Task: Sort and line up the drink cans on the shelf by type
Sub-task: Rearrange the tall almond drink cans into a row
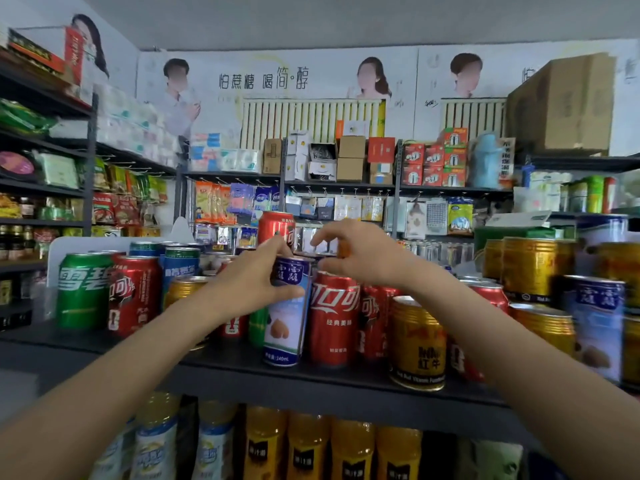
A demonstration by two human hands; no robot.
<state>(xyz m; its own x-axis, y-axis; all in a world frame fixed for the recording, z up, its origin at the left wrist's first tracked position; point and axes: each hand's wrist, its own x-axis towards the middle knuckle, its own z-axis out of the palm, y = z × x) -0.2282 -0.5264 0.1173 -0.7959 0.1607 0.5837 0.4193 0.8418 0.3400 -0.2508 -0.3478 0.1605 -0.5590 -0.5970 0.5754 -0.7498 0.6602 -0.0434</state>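
Head view: the dark shelf (242, 362) carries a crowded mix of drink cans, and all positions below are given relative to the blue-and-white can (286, 320) standing near the shelf's front edge. To its far left stand a green can (81, 292) and a red cola can (133, 296); touching or just beside its right side is a second red cola can (334, 320), and further right a gold can (417, 344) sits at the front edge. Stacked gold cans (526, 268) and another blue-and-white can (597, 323) fill the far right. The left hand (249, 285) grasps the blue-and-white can at its upper part, thumb curled across the front of the label, fingers wrapped over the top rim. The right hand (360, 254) is above and right of that can, fingers curled downward over cans in the rows behind; whether they grip anything cannot be determined. Bare shelf surface is visible only as a narrow strip in front of the can and to its lower left.
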